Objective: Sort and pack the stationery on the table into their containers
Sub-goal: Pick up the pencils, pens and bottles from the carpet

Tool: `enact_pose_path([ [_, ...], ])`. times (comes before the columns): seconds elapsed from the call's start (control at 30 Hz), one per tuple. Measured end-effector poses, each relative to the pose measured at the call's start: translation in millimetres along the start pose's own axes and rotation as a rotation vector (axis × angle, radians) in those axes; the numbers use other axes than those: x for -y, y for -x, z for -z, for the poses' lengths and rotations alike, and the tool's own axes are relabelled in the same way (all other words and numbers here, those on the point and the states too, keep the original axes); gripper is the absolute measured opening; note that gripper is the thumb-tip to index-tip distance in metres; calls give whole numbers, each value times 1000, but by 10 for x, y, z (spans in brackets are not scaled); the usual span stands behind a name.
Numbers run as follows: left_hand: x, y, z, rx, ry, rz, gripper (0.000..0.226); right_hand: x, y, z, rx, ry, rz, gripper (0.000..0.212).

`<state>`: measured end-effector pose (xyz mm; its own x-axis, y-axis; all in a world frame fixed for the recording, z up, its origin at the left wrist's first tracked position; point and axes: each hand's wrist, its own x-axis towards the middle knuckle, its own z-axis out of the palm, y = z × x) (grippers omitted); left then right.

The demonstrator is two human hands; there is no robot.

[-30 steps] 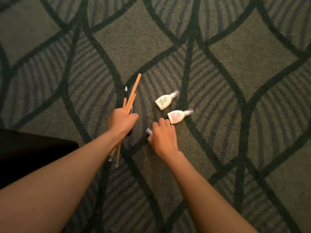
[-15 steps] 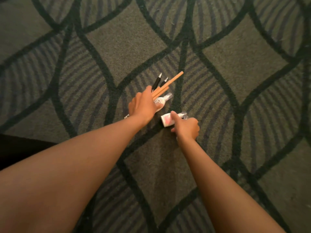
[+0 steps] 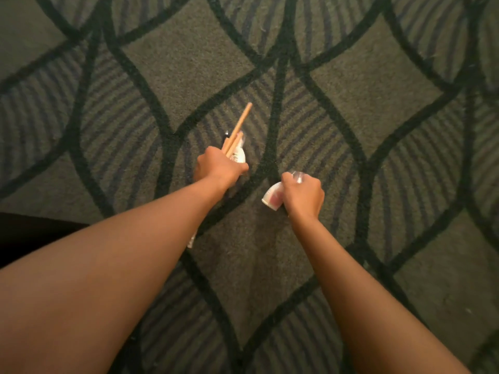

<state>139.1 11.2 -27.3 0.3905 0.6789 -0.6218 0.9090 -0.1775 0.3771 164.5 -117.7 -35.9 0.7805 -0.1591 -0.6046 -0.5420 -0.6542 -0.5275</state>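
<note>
Head view: both hands low over the carpet (image 3: 189,63).
Left hand (image 3: 220,168): your fingers are curled round a bundle of pencils (image 3: 241,122) and a white bottle (image 3: 239,155); the pencils point far and right.
Right hand (image 3: 303,195): your fist grips a pink-labelled bottle (image 3: 272,198), whose base sticks out on the left.

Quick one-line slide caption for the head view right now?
Over patterned carpet, the left hand grips wooden pencils and a white bottle; the right hand grips a pink-labelled bottle.
</note>
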Motion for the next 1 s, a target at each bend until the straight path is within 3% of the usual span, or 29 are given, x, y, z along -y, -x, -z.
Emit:
enact_pose_path([
  [0.23,-286,610,483,24,389,74,39,395,430,634,-53,-43,165,30],
  [0.37,-518,1164,848,23,502,89,28,766,816,1152,-47,-27,225,23],
  [0.6,-877,2028,1581,10,731,129,20,1375,1443,1845,-62,-115,217,26],
  [0.73,-1066,2667,2214,14,838,68,27,1724,2033,2359,-46,-135,298,32],
  [1.0,-1413,4150,3185,-74,1046,-135,19,2245,3284,3334,-13,-277,545,21],
])
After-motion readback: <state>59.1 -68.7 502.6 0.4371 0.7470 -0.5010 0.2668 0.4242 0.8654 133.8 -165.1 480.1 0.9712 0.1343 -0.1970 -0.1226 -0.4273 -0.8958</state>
